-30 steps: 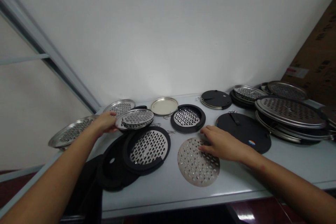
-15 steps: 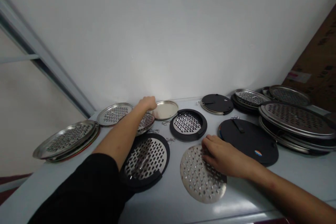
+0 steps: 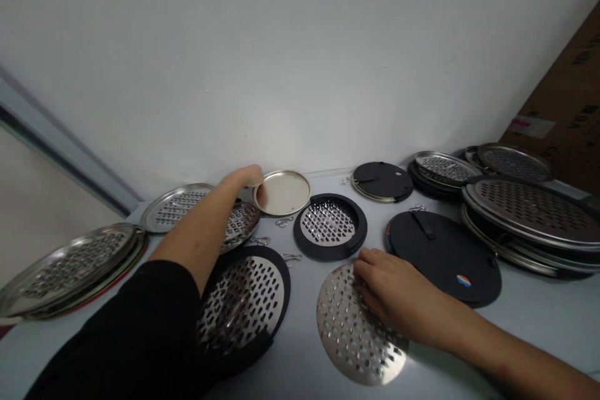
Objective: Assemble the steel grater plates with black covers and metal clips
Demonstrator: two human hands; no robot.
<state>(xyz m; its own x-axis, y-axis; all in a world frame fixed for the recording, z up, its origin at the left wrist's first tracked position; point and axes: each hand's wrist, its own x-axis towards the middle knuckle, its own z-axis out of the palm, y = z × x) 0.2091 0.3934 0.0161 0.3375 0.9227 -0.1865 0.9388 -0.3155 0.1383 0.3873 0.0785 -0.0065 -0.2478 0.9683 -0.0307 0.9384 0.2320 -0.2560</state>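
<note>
My left hand (image 3: 252,176) is at the left rim of a shallow round metal tray (image 3: 284,192) by the wall. Its fingers are mostly hidden behind the hand. My right hand (image 3: 382,284) has its fingers curled over the upper right part of a round perforated metal disc (image 3: 349,331); the fingertips are hidden. Between the hands sits a small grater disc in a black ring (image 3: 330,226). A larger black-rimmed grater (image 3: 255,300) lies under my left forearm.
Stacked graters (image 3: 79,262) stand at the left, beside another round grater (image 3: 175,206). Black round covers (image 3: 440,256) and tall stacks of metal discs (image 3: 534,209) fill the right. Small wire clips (image 3: 291,257) lie between pieces. A cardboard box (image 3: 562,100) is at the far right.
The view has shifted, so the left-side items appear farther left. My left hand remains near the shallow tray's rim, and my right hand stays at the perforated disc.
</note>
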